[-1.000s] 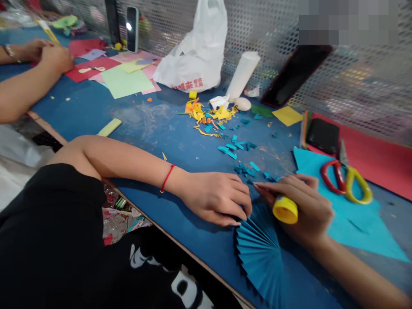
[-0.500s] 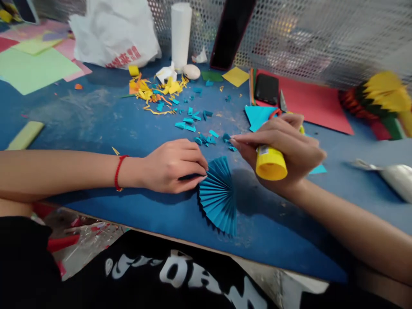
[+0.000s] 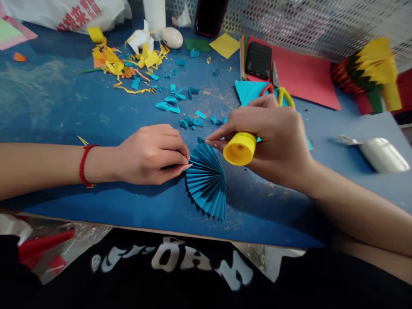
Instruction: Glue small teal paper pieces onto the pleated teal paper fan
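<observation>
A pleated blue paper fan (image 3: 207,184) lies half spread on the table near its front edge. My left hand (image 3: 152,154) is closed at the fan's left side, fingertips pinching its outer edge. In my right hand (image 3: 270,141) a yellow glue stick (image 3: 240,149) is gripped, its hollow round end towards me. The thumb and forefinger of that hand meet at a small dark blue paper scrap (image 3: 201,140) by the fan's top edge. Behind the right hand lie scissors (image 3: 286,96) with red and yellow handles, partly over a light blue paper sheet (image 3: 249,91).
Blue paper clippings (image 3: 172,103) and a heap of yellow shreds (image 3: 122,62) lie beyond my hands. Farther back are a black case (image 3: 258,60) on red paper (image 3: 305,81) and a white egg-shaped object (image 3: 172,37). A white earbud case (image 3: 383,154) is at right.
My right hand has come left and closer to the fan, bringing the glue stick and small blue scrap to its top edge. My left hand keeps its pinch. The view has tilted down.
</observation>
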Tool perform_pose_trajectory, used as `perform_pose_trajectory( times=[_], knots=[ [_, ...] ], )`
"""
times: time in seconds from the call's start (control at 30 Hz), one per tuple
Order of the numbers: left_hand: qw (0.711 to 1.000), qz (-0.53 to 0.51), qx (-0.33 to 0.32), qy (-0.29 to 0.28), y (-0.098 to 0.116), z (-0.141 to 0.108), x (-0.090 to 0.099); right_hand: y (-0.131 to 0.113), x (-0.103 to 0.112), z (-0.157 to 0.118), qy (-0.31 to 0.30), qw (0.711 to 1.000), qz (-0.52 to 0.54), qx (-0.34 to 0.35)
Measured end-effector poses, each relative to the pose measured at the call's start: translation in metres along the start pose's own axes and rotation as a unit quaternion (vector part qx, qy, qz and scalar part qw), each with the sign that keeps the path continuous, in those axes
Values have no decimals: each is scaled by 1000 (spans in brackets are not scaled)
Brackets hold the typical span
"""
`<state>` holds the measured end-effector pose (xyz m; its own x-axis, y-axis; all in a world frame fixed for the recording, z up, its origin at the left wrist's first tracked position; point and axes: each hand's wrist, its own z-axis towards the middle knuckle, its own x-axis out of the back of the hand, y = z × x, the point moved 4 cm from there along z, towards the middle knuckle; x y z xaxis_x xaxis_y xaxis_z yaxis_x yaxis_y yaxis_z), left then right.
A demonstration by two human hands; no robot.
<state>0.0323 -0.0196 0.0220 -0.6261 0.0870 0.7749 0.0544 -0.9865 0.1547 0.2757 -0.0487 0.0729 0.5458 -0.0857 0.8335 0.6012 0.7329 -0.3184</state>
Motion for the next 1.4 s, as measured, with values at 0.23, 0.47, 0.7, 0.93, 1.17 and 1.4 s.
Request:
perform_pose_trajectory(
  times=[0.23,0.47,0.7,0.93,1.17,1.4],
  knots=[
    [999,-39,4,5,4,1,2,-3,-8,-5,-57,997,49,-12],
    [987,-108,115,-11,-1,6,8,-6,-18,-4,-94,993,65,-19],
    [968,-156,196,1,-11,12,9,-8,-24,-4,-151,988,32,-20],
    [965,-188,179,-40,-17,11,2,-12,-28,-5,-108,993,-27,43],
    [966,-198,166,-26,-21,8,0,-17,-27,-2,-95,990,-58,82],
    [983,-151,104,-24,-17,4,-7,-20,-26,-4,-105,983,-114,94]
  ],
)
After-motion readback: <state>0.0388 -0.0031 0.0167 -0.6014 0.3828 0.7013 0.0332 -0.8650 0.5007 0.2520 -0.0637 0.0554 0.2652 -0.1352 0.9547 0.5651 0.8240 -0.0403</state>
